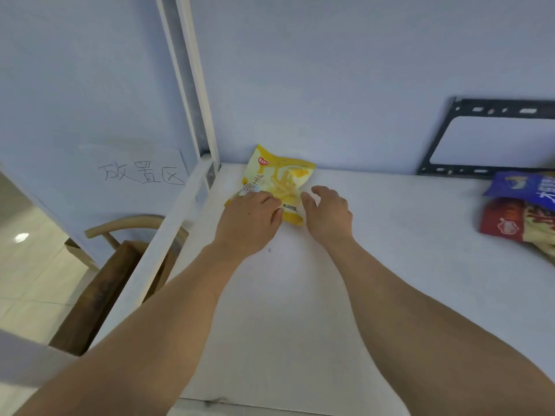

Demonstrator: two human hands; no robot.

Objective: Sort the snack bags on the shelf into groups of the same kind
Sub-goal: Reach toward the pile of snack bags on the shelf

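Two hands, left hand apparently on yellow bag

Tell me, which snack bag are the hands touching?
The yellow bag in the shelf's back left corner. The left hand lies on it and the right hand is at its edge. The blue bag and red bag lie far right, untouched.

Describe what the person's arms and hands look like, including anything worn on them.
Both forearms are bare right up to the frame edge, with no sleeves showing. The left hand and right hand wear no gloves, rings, watch or bracelets that can be seen. No markings are visible.
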